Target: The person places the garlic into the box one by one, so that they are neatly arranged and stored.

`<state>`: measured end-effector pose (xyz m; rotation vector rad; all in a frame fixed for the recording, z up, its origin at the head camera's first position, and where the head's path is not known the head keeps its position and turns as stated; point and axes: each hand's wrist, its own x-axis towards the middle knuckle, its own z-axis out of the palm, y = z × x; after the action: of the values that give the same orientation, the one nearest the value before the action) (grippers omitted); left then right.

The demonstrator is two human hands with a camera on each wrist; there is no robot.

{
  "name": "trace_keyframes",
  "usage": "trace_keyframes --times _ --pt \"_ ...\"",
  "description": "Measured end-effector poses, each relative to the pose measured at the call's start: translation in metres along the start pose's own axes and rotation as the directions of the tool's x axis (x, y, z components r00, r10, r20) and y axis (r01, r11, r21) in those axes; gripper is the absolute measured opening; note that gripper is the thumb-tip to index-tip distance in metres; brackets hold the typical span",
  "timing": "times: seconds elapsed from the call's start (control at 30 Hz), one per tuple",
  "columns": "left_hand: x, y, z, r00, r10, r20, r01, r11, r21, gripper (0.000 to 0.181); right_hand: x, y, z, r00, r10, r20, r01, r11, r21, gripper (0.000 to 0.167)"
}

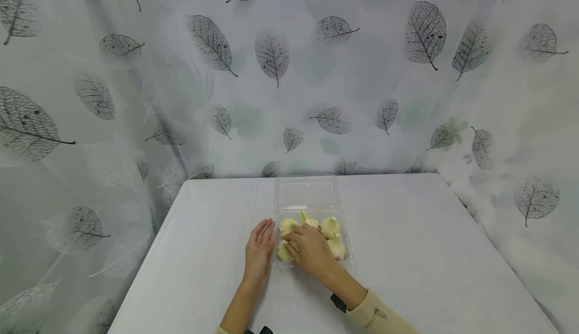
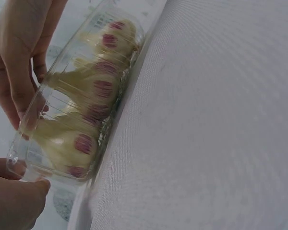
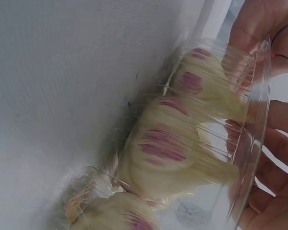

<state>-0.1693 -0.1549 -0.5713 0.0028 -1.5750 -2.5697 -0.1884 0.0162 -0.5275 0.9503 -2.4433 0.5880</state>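
Observation:
A clear plastic clamshell box [image 1: 349, 243] lies on the table with its lid [image 1: 307, 193] folded back. Several pale garlic bulbs [image 1: 330, 227] with purple patches sit in it in rows; the wrist views show them through the ribbed wall. My right hand [image 1: 312, 251] reaches in from above, thumb and fingers around the top of a garlic bulb [image 1: 285, 252] in the front left part, and hides some of the contents. Along the box's left wall rests my left hand [image 1: 259, 251], fingers straight and pointing away from me.
A white cloth covers the table [image 1: 407, 233], which extends on both sides of the box. Behind it and at the sides hangs a pale curtain [image 1: 307, 83] printed with dark leaves. Dark wrist straps show at both forearms.

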Motion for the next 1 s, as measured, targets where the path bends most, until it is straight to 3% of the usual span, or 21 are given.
trace_keyframes --times 0.23,0.53,1.0 --pt "-0.001 0.000 0.001 1.000 0.001 0.007 -0.001 1.000 0.005 0.063 -0.002 0.002 -0.002 1.000 0.006 0.013 -0.007 1.000 0.009 0.019" --pt "-0.002 0.000 0.001 1.000 -0.010 -0.006 0.010 1.000 0.013 0.062 -0.004 0.002 -0.011 0.998 0.052 -0.021 -0.049 0.993 0.109 0.027" --pt "-0.001 0.003 0.001 1.000 -0.015 -0.008 0.015 0.999 0.030 0.062 -0.012 0.018 -0.033 0.980 0.124 -0.154 -0.090 0.973 0.211 0.025"
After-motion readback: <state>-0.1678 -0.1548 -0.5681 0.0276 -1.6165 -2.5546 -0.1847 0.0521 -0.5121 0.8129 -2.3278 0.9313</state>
